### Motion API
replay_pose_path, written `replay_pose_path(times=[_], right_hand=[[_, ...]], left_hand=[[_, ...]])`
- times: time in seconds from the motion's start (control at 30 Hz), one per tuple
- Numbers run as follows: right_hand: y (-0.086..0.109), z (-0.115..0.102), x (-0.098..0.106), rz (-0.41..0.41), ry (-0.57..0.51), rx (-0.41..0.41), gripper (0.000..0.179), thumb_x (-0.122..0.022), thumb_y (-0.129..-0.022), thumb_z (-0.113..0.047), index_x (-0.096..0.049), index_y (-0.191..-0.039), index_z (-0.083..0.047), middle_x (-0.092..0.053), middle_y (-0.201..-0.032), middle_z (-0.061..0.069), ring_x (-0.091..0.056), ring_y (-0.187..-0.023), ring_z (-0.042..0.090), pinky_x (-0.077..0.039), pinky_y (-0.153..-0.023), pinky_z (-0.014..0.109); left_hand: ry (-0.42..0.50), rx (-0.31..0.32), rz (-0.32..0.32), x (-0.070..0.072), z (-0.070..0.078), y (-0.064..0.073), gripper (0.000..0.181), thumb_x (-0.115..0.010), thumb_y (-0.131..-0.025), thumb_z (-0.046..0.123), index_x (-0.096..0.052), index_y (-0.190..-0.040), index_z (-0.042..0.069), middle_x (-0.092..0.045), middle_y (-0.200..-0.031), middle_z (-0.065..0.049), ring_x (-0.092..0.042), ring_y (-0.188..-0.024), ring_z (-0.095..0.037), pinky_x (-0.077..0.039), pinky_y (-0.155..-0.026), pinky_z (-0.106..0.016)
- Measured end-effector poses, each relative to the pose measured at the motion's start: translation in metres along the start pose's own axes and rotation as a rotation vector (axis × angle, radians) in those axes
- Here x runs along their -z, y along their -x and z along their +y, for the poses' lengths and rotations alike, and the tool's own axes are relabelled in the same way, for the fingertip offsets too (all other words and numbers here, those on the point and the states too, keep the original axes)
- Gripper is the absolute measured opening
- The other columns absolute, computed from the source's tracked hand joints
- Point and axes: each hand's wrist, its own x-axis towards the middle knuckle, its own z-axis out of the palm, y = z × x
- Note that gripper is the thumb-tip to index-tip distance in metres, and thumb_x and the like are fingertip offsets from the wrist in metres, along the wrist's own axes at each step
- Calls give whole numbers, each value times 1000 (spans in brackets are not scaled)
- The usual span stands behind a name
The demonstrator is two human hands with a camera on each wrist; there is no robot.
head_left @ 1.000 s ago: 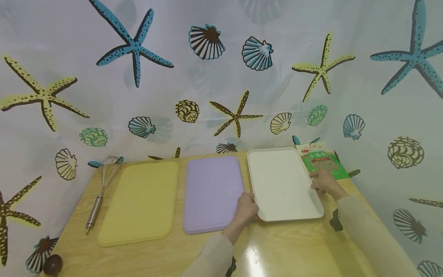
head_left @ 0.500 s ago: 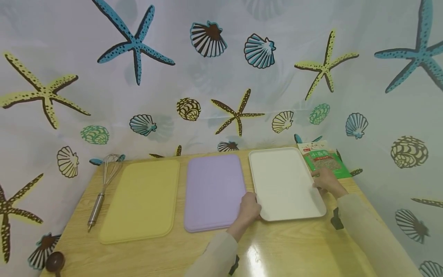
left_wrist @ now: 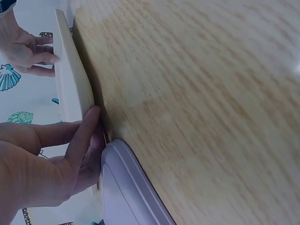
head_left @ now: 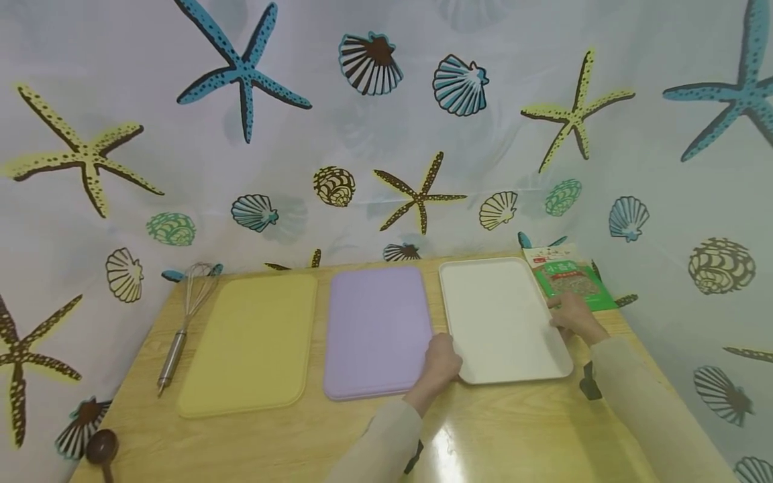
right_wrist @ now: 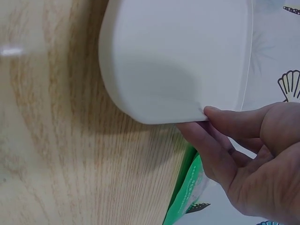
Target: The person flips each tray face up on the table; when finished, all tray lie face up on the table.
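In the head view a white tray lies at the right of the row, its long sides running away from me. My left hand grips its left edge near the front corner. Close up in the left wrist view, the fingertips bear on the tray's side wall, right by the corner of the purple tray. At the opposite edge, my right hand pinches the rim. The right wrist view shows that thumb on top of the rim and the other fingers below, with a shadow under the tray.
A yellow tray lies at the left of the wooden table. Beside it is a whisk, with a dark brown ladle at the front left. A green food packet lies behind my right hand. A patterned curtain closes the back.
The head view has shifted slightly, so everything sits a little further right in it. Both hands keep their hold on the white tray, which stays about where it was.
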Motion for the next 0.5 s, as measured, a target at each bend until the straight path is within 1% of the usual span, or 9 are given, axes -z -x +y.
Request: replay_pose_path(times=[0.17,0.27,0.37,0.43,0.5], right_hand=[[2,3,-1,19,34,18,47,-56,-80,9,-50,-125,19,-51,-122,40,-64,-65,22,-57,-54,30],[2,4,-3,30,39,24,45,-56,-80,9,-52,-123,19,-49,-125,40,-64,-65,20,-57,-53,29],[3,4,-5,35,32,24,44,-56,-80,10,-52,-123,19,-49,-125,41,-64,-65,21,-57,-53,30],[5,3,-5,45,48,35,43,-56,-80,10,-53,-121,20,-49,-124,41,-64,-65,23,-57,-53,31],[6,2,-5,58,84,57,42,-58,-79,9,-55,-119,20,-50,-123,41,-65,-72,28,-58,-57,34]], left_hand=[[-97,-24,1,-5,-2,-2,21,-54,-62,-16,-58,-83,-14,-58,-84,-23,-60,-80,-39,-55,-78,-46],[-138,-32,1,-7,-2,-2,21,-56,-64,-15,-59,-85,-15,-58,-86,-24,-60,-82,-39,-55,-79,-46],[-148,-30,-5,-6,-1,-2,20,-56,-65,-15,-59,-85,-15,-58,-87,-25,-60,-82,-39,-55,-79,-46],[-142,-34,-9,-6,-1,-2,20,-55,-66,-16,-59,-85,-16,-58,-88,-25,-60,-81,-39,-55,-78,-45],[-138,-40,-9,-6,-2,-2,21,-54,-66,-16,-59,-86,-17,-58,-89,-26,-60,-81,-39,-56,-77,-45]])
